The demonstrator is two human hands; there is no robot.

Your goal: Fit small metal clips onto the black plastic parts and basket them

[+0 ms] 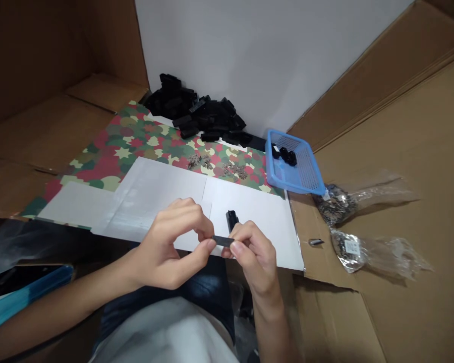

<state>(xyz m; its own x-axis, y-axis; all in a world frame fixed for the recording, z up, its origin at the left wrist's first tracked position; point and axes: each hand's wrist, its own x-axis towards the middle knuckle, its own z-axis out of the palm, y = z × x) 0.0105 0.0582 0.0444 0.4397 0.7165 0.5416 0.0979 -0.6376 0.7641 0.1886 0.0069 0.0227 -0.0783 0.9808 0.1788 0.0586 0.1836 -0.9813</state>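
A narrow black plastic strip (222,241) is held in the air between the left hand (170,247) and the right hand (253,257), above a white card sheet (249,204). Its long axis is lying almost across the view, from left to right, with a small tilt. Its left end is pinched by the thumb and fingertips of the left hand, and its right end is pinched in the same way by the right hand, so neither hand is released. A short black plastic piece (232,219) is seen just beyond the right hand, nearer to this hand than to the left one; whether it is touched by that hand or only stands on the sheet cannot be told. Farther away, a pile of black plastic parts (196,113) is lying beside a white wall (249,55), and two small heaps of metal parts (199,161) are placed on a camouflage-patterned paper (106,151). On the right, a blue plastic basket (314,176) is holding a few black parts, and two clear plastic bags (336,204) of metal parts are lying on cardboard (401,151).
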